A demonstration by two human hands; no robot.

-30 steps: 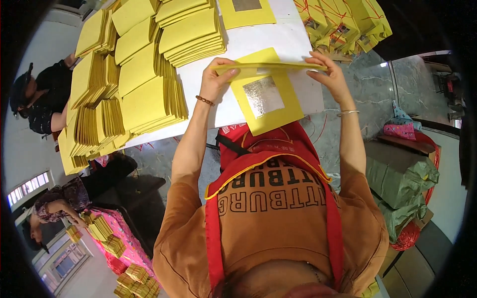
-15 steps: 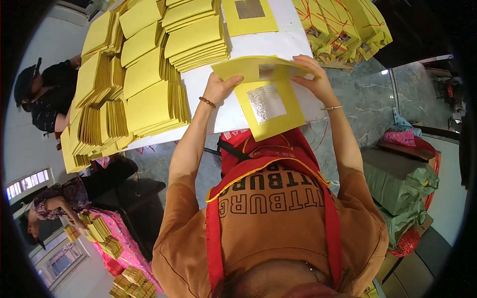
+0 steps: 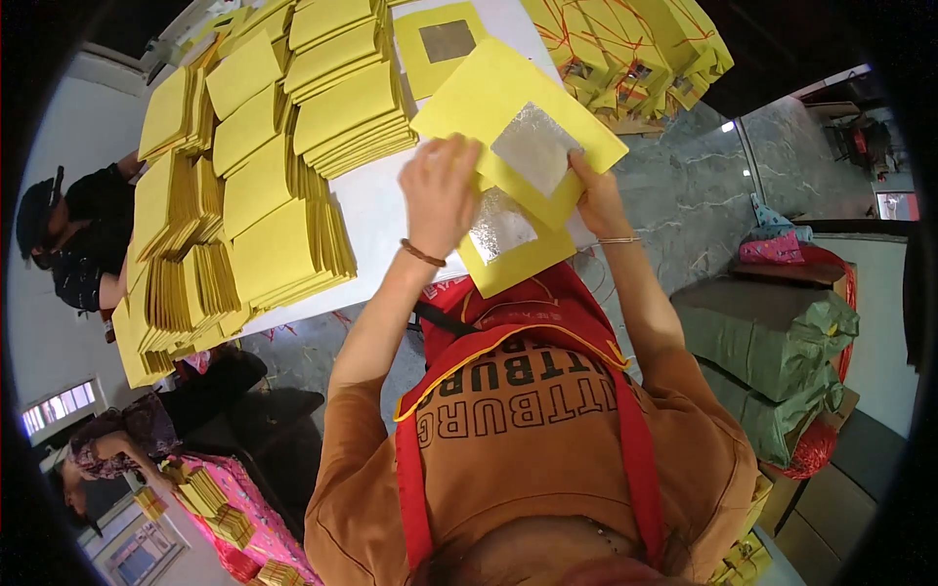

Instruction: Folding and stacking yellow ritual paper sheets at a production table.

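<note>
A yellow paper sheet with a silvery square patch is held up, tilted, above the table. My right hand pinches its lower right edge, thumb on top near the patch. By its left corner is my left hand, back upward; motion smears its fingers, so a grip cannot be made out. Under the raised sheet, a second yellow sheet with a silvery patch lies at the table's near edge, partly covered. Another yellow sheet with a greyish patch lies farther back, overlapped by the raised one.
Stacks of folded yellow paper fill the left of the white table. Yellow bundles tied with red string sit at the far right. Green wrapped packages stand right. Two other people are at left, one beside a pink-covered surface.
The upper sheet, earlier seen nearly edge-on between both hands, now shows its patched face, turned at a slant. My right hand has shifted down to its lower edge; my left hand moved slightly right.
</note>
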